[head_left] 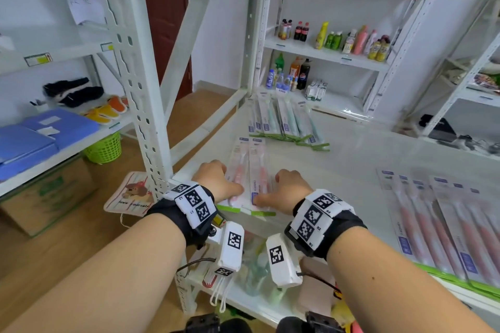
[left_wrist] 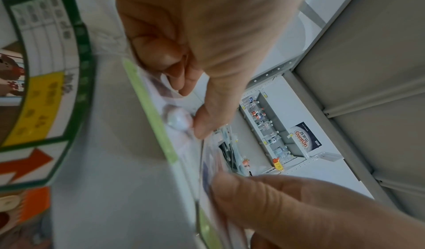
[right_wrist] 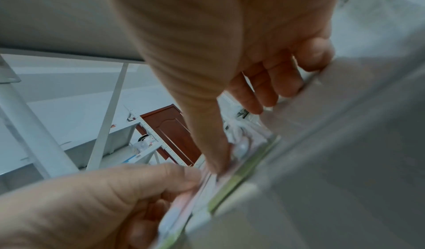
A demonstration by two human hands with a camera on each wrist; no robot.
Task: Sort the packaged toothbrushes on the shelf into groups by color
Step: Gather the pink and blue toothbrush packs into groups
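Two pink toothbrush packs (head_left: 239, 167) (head_left: 260, 170) lie side by side at the front left of the white shelf board (head_left: 351, 159). My left hand (head_left: 219, 181) holds the left pack, thumb on top and fingers curled at its left edge. In the left wrist view the left hand's (left_wrist: 195, 89) thumb tip presses the pack's blister (left_wrist: 178, 121). My right hand (head_left: 286, 189) holds the right pack, thumb on top and fingertips at its right edge. The right wrist view shows this right hand (right_wrist: 253, 98) on the pack (right_wrist: 243, 147). A green group (head_left: 286, 121) lies behind. A pink group (head_left: 446, 224) lies at the right.
A perforated shelf upright (head_left: 140, 89) stands just left of my left hand. Bottles (head_left: 324, 38) fill a far rack. On the left, a green basket (head_left: 104, 149) and a cardboard box (head_left: 46, 197) sit under a shelf with blue folders (head_left: 40, 135).
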